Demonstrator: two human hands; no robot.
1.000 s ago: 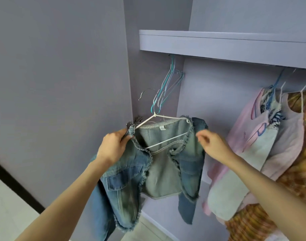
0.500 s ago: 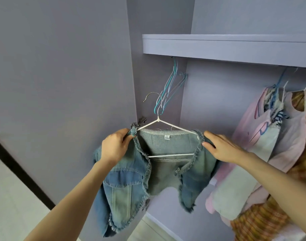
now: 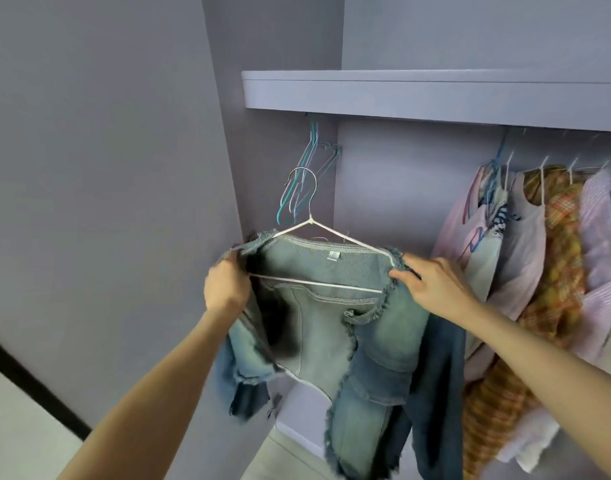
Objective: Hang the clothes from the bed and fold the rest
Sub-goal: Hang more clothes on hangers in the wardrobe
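Both hands, left [image 3: 227, 285] and right [image 3: 435, 285], are gripping the denim jacket [image 3: 335, 320] shoulders on the white hanger [image 3: 318, 237], held below the shelf [image 3: 418, 95]; slippage is being risked if either shoulder is released unevenly.

A frayed denim jacket [image 3: 335, 327] on a white wire hanger [image 3: 318, 254], held up before an open wardrobe. The left hand [image 3: 226, 285] grips the jacket's left shoulder and the right hand [image 3: 435, 289] pinches the right shoulder. Far behind, empty blue hangers [image 3: 309, 174] hang under a shelf [image 3: 432, 95]; hung garments [image 3: 539, 265] fill the right.
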